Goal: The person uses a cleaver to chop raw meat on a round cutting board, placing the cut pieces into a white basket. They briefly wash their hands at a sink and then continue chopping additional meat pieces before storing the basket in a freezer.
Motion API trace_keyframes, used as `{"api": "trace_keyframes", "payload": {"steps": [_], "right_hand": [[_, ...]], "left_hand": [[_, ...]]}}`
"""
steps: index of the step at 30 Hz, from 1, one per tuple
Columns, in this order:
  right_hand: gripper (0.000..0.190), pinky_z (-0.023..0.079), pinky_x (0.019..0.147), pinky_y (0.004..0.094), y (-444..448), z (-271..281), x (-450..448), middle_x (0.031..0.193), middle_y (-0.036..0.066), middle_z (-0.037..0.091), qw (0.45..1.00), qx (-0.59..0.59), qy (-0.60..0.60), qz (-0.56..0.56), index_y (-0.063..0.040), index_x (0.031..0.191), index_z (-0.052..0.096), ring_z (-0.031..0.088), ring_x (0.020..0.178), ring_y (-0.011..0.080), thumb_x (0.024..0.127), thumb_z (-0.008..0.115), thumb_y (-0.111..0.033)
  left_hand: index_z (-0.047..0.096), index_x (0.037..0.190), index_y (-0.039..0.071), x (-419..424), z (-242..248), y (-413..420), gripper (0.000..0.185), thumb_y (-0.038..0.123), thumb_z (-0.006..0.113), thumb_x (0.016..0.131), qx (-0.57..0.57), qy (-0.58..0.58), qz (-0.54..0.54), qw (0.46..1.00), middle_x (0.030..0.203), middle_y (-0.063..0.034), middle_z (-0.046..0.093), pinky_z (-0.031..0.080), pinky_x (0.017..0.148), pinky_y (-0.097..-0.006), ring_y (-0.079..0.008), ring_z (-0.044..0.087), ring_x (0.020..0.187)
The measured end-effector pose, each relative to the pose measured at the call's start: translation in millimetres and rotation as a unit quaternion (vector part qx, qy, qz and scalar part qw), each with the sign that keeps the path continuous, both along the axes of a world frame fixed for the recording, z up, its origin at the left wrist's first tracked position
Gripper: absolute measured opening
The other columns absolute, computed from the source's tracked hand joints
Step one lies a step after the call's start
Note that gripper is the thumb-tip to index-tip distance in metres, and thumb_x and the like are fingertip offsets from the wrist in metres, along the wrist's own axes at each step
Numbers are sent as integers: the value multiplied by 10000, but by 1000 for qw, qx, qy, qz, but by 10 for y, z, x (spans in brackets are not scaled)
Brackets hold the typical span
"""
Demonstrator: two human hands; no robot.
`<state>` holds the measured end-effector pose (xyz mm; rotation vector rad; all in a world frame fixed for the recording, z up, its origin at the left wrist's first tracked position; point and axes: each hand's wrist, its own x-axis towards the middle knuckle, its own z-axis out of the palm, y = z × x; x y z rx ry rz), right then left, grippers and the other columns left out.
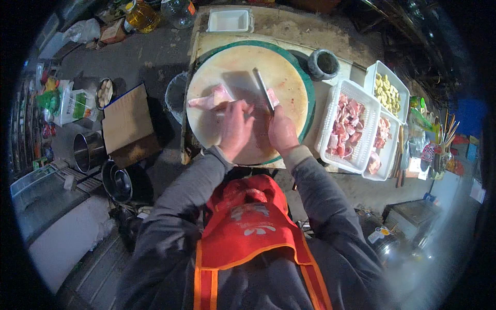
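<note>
A round cutting board [248, 143] with a green rim lies before me. My right hand [282, 131] grips a cleaver [262, 88], seen nearly edge-on, its blade pointing away from me. Against the blade's right side lies a small piece of raw meat [273, 97]. On the board's left half rests a larger piece of raw poultry [213, 99], its narrow end towards the left. My left hand [235, 126] is at the near side of that piece, fingers bent; whether they grip it cannot be told.
Right of the board stand a white basket of cut raw meat [325, 143], a white tray with more meat [381, 174], a basket of pale yellow pieces [405, 102] and a stone mortar [316, 69]. Beyond is a white basket [228, 21]. A lined bin [174, 97] stands left.
</note>
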<state>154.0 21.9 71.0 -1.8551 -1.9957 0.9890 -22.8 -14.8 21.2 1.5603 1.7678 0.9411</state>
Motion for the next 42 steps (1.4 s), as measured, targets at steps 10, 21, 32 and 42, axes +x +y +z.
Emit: {"api": "trace_keyframes", "payload": {"steps": [10,21,32,42], "right_hand": [[321,555,779,633,-49,-250,110,926,352,736,999,9,-26,-28,-35,1378,573,746,895,542,1073,562,-136],[301,597,796,524,-925,-517,905,940,279,742,975,-61,139,-161,17,1248,604,761,900,476,1023,676,-170],[272,567,811,620,-941,-54,896,907,344,718,956,12,204,-208,21,1209,555,708,922,572,1011,659,-133],[281,575,741,494,-942,487,1980,908,233,728,881,111,138,-439,2,1318,576,748,827,410,1058,639,-82]], "left_hand": [[701,1057,45,101,28,367,149,83,667,917,71,337,-111,932,1157,-180,613,525,960,-487,-375,587,1152],[713,1346,46,581,-240,864,425,116,764,930,18,113,-134,984,1244,-233,623,493,1055,-507,-432,594,1206],[761,1249,54,970,95,1116,293,76,766,957,-18,-6,-114,993,1247,-179,639,558,1047,-418,-340,644,1196],[712,1401,40,2750,666,1483,409,49,721,991,146,-70,-272,949,1452,-198,579,560,1104,-400,-343,639,1316]]}}
